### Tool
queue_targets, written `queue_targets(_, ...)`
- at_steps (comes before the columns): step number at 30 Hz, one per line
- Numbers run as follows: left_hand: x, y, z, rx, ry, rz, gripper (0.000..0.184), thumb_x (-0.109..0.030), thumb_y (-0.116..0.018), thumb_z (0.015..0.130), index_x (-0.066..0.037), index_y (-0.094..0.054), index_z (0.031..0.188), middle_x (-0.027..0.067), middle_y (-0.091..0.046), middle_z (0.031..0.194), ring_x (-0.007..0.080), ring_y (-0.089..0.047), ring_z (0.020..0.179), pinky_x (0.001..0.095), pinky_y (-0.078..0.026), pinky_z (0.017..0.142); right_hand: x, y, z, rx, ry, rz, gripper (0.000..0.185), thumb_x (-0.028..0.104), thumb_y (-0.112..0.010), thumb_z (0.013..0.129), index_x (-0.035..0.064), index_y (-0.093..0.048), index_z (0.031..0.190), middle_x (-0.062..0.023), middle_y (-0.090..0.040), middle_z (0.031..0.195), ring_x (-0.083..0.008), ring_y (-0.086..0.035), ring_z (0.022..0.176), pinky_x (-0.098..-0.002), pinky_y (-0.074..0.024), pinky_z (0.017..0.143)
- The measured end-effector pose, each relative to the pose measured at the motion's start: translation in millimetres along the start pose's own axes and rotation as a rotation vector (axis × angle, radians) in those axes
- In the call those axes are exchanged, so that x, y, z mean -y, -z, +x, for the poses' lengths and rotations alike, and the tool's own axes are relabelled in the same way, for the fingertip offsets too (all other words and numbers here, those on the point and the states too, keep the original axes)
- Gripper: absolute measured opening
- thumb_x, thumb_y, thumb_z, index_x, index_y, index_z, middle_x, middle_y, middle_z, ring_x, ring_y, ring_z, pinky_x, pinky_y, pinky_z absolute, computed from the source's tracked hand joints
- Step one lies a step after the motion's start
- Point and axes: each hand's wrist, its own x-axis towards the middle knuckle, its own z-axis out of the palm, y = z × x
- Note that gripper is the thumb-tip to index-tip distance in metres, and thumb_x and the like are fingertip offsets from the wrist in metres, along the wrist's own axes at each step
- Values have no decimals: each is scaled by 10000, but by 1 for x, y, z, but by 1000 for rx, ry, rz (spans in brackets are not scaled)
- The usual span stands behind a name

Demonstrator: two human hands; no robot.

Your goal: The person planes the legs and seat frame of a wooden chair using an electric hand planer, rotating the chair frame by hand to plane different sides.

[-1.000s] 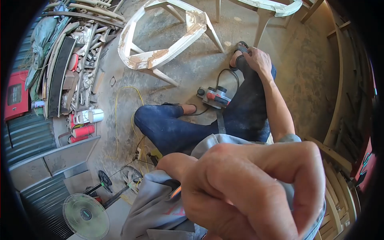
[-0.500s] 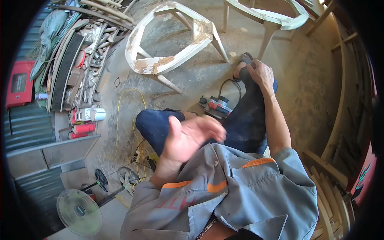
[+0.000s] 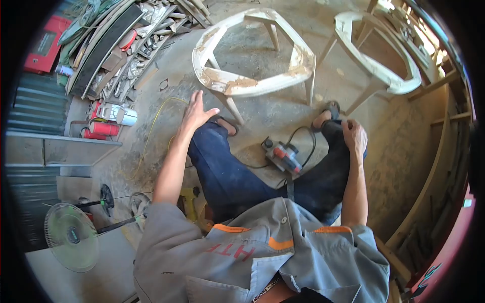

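My left hand point(image 3: 196, 113) is raised over the left knee, its fingers stretched out and the thumb spread, holding nothing. By the right knee of the dark blue trousers point(image 3: 227, 166) is my right hand point(image 3: 355, 135), fingers curled in, with no object visible in it. A grey power tool with a red handle, looking like an electric hand planer point(image 3: 284, 155), lies on the floor between my legs with its black cable. In front stands a pale wooden chair frame point(image 3: 255, 87) with brown patches on its top. A second wooden frame point(image 3: 374, 65) stands farther right.
Wood offcuts point(image 3: 134, 55) are heaped at the upper left, near a red box point(image 3: 46, 43). Several cans point(image 3: 118, 115) stand below them. A fan point(image 3: 71, 236) is at the lower left. A yellow cord point(image 3: 151, 134) crosses the floor. Curved timber point(image 3: 429, 166) lines the right.
My left hand has swung forward and left, from in front of my body to above the left knee. My right hand has shifted back slightly along the right leg. The view has turned.
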Motion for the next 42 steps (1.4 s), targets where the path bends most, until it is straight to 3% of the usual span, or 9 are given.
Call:
queue_targets(2,1,-16,38,94,43,137,1237,-553,-848,742,29,-181,1605,223,-218,1669,409,-324,1502,520,-353,1184,-1,-3,3,-24,4,-31,359,410,-654,907,81,-750,1016,-191,-744,979,-395,-708,953,-478,-548,851)
queue_targets(4,-7,-34,72,146,-54,158,1334,-630,-860,679,21,-164,1613,236,-104,1697,390,-169,1564,591,-274,1212,-1,-2,6,-38,-14,-32,349,401,-666,902,82,-754,1015,-189,-744,986,-393,-710,956,-473,-551,853)
queue_targets(7,-40,-61,93,98,-257,257,1319,-666,-836,693,25,-185,1609,216,-140,1694,367,-123,1577,596,-140,1254,3,3,11,-5,-65,-21,370,413,-677,887,86,-756,1040,-175,-753,1008,-392,-709,978,-455,-549,863)
queue_targets(9,-70,-84,90,19,-348,125,1272,-682,-796,738,36,-199,1602,240,-146,1686,372,-95,1579,603,-91,1259,2,6,14,-19,-94,-42,385,419,-672,887,89,-758,1065,-168,-755,1019,-380,-709,993,-449,-546,876)
queue_targets(10,-86,-90,79,65,-307,67,1232,-663,-785,766,50,-212,1592,267,-145,1677,401,-72,1575,598,-35,1263,4,4,16,-9,-92,-52,394,423,-669,886,90,-758,1078,-164,-756,1025,-374,-710,1001,-446,-544,883)
queue_targets(13,-120,-142,47,-166,-238,76,1244,-642,-782,775,111,-188,1567,340,-123,1653,455,-68,1563,609,19,1264,-3,-1,23,72,-85,-84,443,446,-645,905,83,-749,1134,-158,-756,1067,-349,-713,1023,-438,-538,906)
queue_targets(19,-121,-136,30,-276,-241,-43,1131,-490,-818,787,69,-231,1576,278,-199,1657,426,-177,1549,544,-122,1281,-5,-4,24,92,-55,-136,446,436,-636,910,76,-749,1146,-153,-758,1077,-352,-712,1020,-440,-537,903)
queue_targets(22,-111,-132,26,-249,-298,0,1097,-465,-811,803,55,-238,1581,252,-204,1665,399,-183,1554,509,-133,1287,-1,-1,21,78,-51,-141,440,426,-631,908,74,-750,1144,-152,-758,1081,-353,-712,1017,-440,-537,903)
queue_targets(42,-123,-130,30,-145,-224,45,1154,-406,-843,782,47,-168,1601,257,-163,1680,401,-118,1574,535,-77,1285,7,6,7,-6,-97,-91,388,410,-649,885,91,-757,1078,-167,-755,1026,-355,-719,989,-437,-547,883)
